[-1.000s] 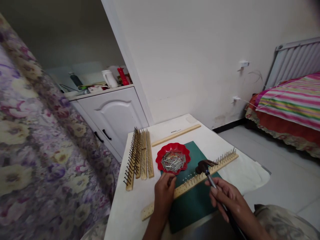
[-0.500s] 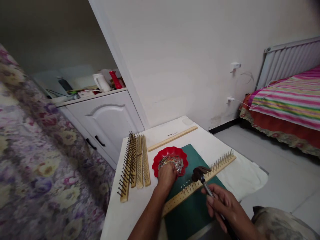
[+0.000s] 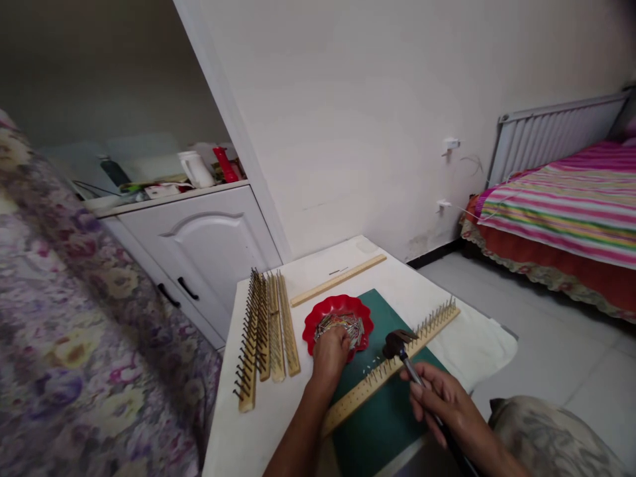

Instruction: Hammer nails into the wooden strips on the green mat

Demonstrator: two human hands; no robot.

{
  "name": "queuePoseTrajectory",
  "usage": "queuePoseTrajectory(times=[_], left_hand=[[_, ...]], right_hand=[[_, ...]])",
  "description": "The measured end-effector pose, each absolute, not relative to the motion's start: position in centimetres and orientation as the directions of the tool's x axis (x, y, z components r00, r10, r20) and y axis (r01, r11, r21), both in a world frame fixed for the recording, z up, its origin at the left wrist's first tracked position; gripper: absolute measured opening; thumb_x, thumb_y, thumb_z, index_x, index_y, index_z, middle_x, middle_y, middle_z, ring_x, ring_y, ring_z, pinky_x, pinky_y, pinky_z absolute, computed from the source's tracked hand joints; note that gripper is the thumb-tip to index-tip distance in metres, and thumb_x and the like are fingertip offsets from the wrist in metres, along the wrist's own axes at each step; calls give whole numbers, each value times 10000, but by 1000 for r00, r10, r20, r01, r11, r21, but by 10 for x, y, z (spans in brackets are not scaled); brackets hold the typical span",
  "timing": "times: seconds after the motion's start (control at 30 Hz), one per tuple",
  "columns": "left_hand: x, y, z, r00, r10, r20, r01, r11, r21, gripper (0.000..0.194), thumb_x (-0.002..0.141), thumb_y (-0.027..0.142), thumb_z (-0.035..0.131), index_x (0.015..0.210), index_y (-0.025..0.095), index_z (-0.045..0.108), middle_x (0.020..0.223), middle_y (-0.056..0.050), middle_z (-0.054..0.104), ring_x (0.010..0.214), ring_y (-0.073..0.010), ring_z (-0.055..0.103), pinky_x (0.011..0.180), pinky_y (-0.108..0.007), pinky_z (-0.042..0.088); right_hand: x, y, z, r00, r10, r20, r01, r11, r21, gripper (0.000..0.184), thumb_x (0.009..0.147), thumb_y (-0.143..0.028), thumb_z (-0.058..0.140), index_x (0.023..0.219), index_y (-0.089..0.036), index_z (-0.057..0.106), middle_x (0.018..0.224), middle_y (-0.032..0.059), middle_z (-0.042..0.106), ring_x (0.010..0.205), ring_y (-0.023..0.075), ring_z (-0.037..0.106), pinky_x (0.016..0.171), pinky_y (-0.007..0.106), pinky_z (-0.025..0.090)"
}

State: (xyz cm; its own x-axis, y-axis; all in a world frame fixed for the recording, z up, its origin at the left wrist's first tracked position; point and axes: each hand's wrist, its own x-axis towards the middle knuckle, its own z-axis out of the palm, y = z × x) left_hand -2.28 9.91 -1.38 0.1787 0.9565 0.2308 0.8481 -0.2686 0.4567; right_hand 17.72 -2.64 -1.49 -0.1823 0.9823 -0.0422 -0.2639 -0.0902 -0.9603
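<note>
My left hand (image 3: 331, 349) reaches into a red scalloped bowl (image 3: 309, 319) of loose nails (image 3: 354, 326). Its fingers are closed among the nails, and whatever they pinch is hidden. In my right hand (image 3: 437, 401) is a claw hammer (image 3: 408, 366), gripped by the handle with its head up and to the left. Beneath the hammer head, a wooden strip (image 3: 354, 396) lies slantwise across a green cutting mat (image 3: 380, 437). Nails stand upright along its far end and middle; the near end shows rows of bare holes.
Several nail-studded wooden strips (image 3: 275, 341) lie side by side on the left of the white table (image 3: 221, 430). Another strip (image 3: 340, 279) lies at the back near two loose nails (image 3: 334, 272). A flowered curtain (image 3: 109, 344) hangs at left; a bed (image 3: 561, 205) stands at right.
The camera view has shifted slightly. My left hand stays in the bowl and my right hand keeps the hammer in nearly the same place.
</note>
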Motion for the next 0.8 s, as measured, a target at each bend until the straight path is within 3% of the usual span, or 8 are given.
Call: queuePoseTrajectory(times=[0.23, 0.33, 0.43, 0.53, 0.63, 0.8], left_hand=[[-29, 91, -12, 205, 912, 356, 780, -371, 503, 158, 778, 128, 448, 689, 163, 575, 729, -19, 609, 710, -140, 550, 657, -235, 373], [-36, 80, -10, 133, 895, 425, 672, -397, 625, 130, 792, 187, 453, 765, 173, 580, 751, -13, 613, 711, -138, 560, 659, -235, 400], [-46, 64, -13, 7, 937, 350, 468, -312, 827, 130, 778, 279, 503, 799, 176, 581, 688, 5, 609, 637, -131, 576, 611, -224, 436], [-50, 43, -24, 9, 980, 197, 295, -191, 936, 176, 758, 332, 532, 805, 168, 574, 672, 9, 610, 614, -131, 594, 594, -224, 467], [-46, 24, -35, 71, 989, 129, 251, -143, 957, 196, 750, 348, 537, 773, 159, 583, 673, 4, 614, 638, -139, 608, 609, -229, 480], [-34, 14, -41, 107, 968, 225, 360, -249, 899, 220, 770, 352, 509, 754, 162, 620, 698, -8, 628, 682, -138, 589, 634, -217, 457]], right_hand=[[163, -59, -36, -97, 992, -75, -294, -101, -950, 387, 793, -507, 544, 962, -169, 463, 514, -56, 566, 246, 12, 357, 289, 136, 159], [159, -74, -40, -74, 995, -72, -296, -91, -951, 389, 786, -512, 550, 953, -170, 472, 530, -53, 568, 251, 8, 362, 290, 136, 155], [156, -87, -38, -45, 996, -79, -300, -89, -950, 363, 794, -494, 551, 935, -167, 480, 534, -50, 570, 253, 2, 359, 295, 133, 153], [151, -99, -37, -33, 995, -93, -287, -99, -953, 342, 796, -478, 556, 906, -161, 488, 518, -54, 563, 254, 0, 354, 294, 129, 159], [144, -107, -43, -27, 992, -124, -291, -127, -948, 349, 794, -493, 546, 878, -160, 490, 498, -60, 555, 241, 0, 343, 290, 129, 153], [139, -112, -60, -20, 983, -181, -316, -178, -932, 360, 795, -512, 529, 840, -158, 485, 471, -59, 561, 227, 8, 358, 279, 127, 159]])
